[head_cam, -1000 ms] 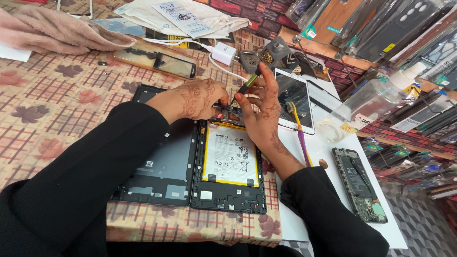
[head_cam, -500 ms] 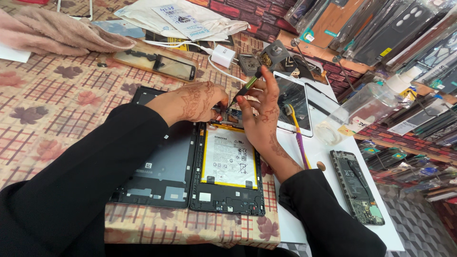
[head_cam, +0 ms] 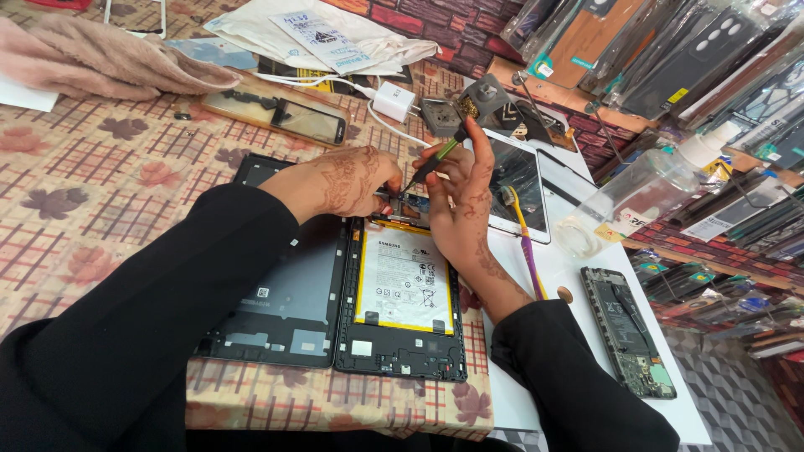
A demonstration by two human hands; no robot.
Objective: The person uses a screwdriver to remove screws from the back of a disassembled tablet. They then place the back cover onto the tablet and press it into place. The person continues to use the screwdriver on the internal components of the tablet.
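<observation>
An opened tablet lies face down on the patterned tablecloth, its white, yellow-edged battery exposed. Its dark back cover lies beside it on the left. My right hand grips a slim screwdriver with a green and black handle, tip pointed down at the tablet's top edge. My left hand rests at that same top edge, fingers pinched close to the screwdriver tip. What the fingers pinch is hidden.
A white tablet lies screen up behind my right hand, a yellow and purple toothbrush beside it. An opened phone sits at right, a clear bottle beyond. A phone frame, white charger and pink cloth lie farther back.
Both hands stay at the tablet's top edge. The view has shifted slightly; the screwdriver keeps nearly the same tilt.
</observation>
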